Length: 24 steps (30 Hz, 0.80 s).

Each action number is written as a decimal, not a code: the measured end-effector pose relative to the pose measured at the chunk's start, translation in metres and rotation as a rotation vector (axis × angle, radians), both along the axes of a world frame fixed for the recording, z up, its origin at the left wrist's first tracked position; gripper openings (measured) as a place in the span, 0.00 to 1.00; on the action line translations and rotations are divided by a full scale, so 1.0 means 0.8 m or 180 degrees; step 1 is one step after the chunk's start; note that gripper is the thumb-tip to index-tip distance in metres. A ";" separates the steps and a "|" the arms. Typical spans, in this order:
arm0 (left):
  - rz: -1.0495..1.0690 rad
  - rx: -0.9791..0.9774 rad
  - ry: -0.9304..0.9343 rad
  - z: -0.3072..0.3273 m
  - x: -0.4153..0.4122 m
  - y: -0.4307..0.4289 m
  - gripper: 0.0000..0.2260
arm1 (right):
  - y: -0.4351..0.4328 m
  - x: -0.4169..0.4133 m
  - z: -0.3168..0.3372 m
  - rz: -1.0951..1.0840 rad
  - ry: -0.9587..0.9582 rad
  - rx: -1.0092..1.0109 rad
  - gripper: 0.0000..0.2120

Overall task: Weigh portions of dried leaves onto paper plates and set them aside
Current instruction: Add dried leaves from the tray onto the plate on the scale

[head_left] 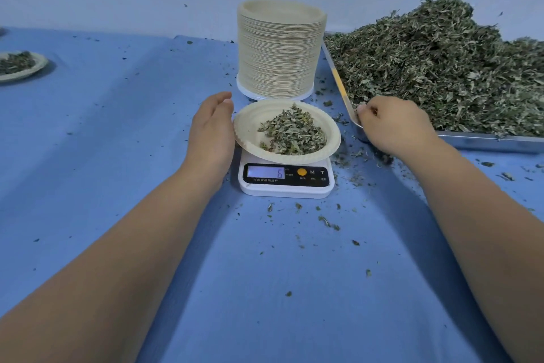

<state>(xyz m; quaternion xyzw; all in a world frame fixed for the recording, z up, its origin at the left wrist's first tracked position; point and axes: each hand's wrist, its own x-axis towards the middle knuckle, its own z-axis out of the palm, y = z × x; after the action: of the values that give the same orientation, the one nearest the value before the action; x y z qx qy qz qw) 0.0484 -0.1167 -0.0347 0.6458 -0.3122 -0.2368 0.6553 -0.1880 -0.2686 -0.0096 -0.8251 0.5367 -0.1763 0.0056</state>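
Dried leaves (293,131) portioned on the scale (285,186), display showing 6.
We find them on one paper plate (250,124). The left grip (210,133) lies open at its rim; the right grip (394,124) is curled at the tray (485,142) corner, contents we cannot tell. Risk: the plate overhangs, so a nudge could tip it or skew the reading. Count: one scale, one plate stack (278,50), one tray, one set-aside plate (17,65).

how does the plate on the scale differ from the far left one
The plate on the scale sits on the white scale; the far-left plate lies on the blue cloth. The left hand is at the first's rim; the far-left plate is untouched. Both hold dried leaves.
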 end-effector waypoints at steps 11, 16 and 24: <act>-0.0011 0.0019 -0.0244 -0.006 0.003 -0.003 0.19 | -0.041 0.003 0.021 0.0083 -0.0544 0.0015 0.18; -0.0016 0.0031 -0.0202 -0.009 0.006 -0.005 0.18 | -0.046 -0.002 0.025 0.0058 -0.0934 -0.0239 0.12; 0.0031 -0.0018 -0.0122 -0.010 0.004 -0.006 0.18 | -0.037 0.006 0.030 0.0185 -0.1152 -0.0486 0.13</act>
<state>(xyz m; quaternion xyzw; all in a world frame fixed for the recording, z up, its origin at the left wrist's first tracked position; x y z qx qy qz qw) 0.0519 -0.1211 -0.0427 0.6498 -0.3222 -0.2202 0.6522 -0.1831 -0.2979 0.0144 -0.7931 0.4880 -0.3618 0.0444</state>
